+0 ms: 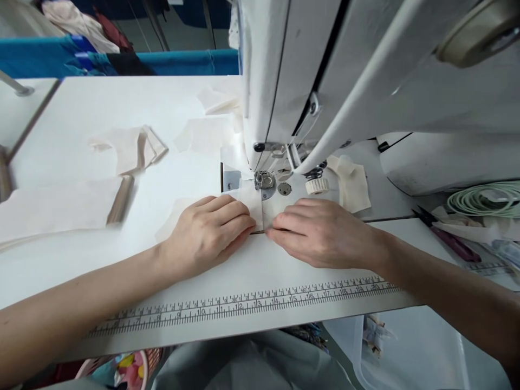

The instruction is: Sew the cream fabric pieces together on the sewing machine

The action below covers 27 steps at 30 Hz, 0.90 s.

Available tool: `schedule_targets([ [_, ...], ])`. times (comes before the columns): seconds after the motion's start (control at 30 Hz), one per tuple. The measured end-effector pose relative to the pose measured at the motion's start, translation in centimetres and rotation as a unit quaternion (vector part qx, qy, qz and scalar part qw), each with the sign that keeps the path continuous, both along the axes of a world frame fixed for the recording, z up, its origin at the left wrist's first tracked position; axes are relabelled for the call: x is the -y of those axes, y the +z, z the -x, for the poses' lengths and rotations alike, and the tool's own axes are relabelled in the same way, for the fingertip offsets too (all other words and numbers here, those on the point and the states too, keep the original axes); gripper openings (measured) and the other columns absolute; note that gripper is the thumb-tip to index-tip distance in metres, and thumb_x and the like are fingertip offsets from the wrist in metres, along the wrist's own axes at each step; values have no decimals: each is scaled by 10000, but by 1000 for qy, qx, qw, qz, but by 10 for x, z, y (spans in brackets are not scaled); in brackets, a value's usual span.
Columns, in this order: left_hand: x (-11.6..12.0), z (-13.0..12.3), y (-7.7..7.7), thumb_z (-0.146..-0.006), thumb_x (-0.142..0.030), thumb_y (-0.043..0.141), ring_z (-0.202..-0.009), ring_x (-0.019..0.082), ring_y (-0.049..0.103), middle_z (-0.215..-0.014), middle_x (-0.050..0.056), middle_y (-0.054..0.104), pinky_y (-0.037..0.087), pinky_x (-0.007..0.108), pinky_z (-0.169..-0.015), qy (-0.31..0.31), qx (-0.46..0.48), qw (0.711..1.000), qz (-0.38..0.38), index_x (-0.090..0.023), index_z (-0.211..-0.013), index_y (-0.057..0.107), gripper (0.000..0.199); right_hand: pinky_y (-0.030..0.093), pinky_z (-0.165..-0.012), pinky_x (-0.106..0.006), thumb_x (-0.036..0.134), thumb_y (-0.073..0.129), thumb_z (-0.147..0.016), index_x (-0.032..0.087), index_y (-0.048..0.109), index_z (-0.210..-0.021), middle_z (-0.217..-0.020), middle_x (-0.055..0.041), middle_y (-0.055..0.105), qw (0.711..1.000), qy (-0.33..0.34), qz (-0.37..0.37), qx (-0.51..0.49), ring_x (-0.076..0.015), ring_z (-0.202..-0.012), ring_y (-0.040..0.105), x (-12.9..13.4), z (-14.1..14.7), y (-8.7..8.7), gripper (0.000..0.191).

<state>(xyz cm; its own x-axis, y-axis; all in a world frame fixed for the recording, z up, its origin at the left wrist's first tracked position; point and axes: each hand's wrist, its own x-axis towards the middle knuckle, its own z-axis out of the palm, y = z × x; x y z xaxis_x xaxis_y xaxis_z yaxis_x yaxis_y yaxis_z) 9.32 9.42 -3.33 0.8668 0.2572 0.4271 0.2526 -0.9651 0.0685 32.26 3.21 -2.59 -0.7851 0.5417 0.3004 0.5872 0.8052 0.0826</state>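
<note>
A small white fabric piece (252, 205) lies under the presser foot (264, 180) of a white sewing machine (268, 65). At its near left side, my left hand (213, 230) has its fingers bent and closed on the cloth. Opposite it, my right hand (320, 233) is curled, with thumb and fingertips pinched at the near right edge of the same cloth. The fingertips of both hands are a short gap apart, just in front of the needle area. Part of the fabric is hidden beneath the fingers.
Cut fabric pieces (132, 149) and a long folded cloth (65, 208) lie on the left of the table. A cream scrap (351, 184) rests right of the needle. Thread snips (449, 235) and a coiled green cord (485, 199) are far right. A printed ruler (244, 304) runs along the front edge.
</note>
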Motion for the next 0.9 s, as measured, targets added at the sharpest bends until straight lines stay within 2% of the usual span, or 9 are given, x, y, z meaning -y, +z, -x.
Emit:
schedule_targets([
  [0.1,0,-1,-1,-933,-185,543,-762,172,619,-861,44,695,477,292,-636,6,9,1000,18,-143,-920,629,97,391,-622,-284,130,467,-943,168,661,-889,-781,-3,655,1000,-8,-1,-18,-116,-682,537,1,2,-2,204],
  [0.37,-2,3,-1,-904,-112,555,-807,179,642,-919,34,706,504,313,-697,-25,-3,1000,-5,-151,-975,632,111,435,-661,-283,141,514,-935,143,670,-937,-833,-22,688,998,-30,16,-48,-122,-731,592,7,0,-6,156],
  [0.63,-3,2,2,-934,-163,527,-819,167,620,-945,41,688,508,291,-685,-30,-22,999,19,-166,-998,651,139,428,-680,-286,140,453,-961,169,651,-925,-830,-9,672,998,-46,31,-36,-111,-732,577,9,-1,-7,204],
  [0.9,0,2,-1,-924,-113,517,-836,187,623,-939,62,685,508,305,-682,-32,-25,999,-34,-136,-947,631,119,416,-673,-288,135,466,-953,169,644,-884,-804,4,647,998,-47,27,-33,-105,-710,555,11,0,-7,194],
])
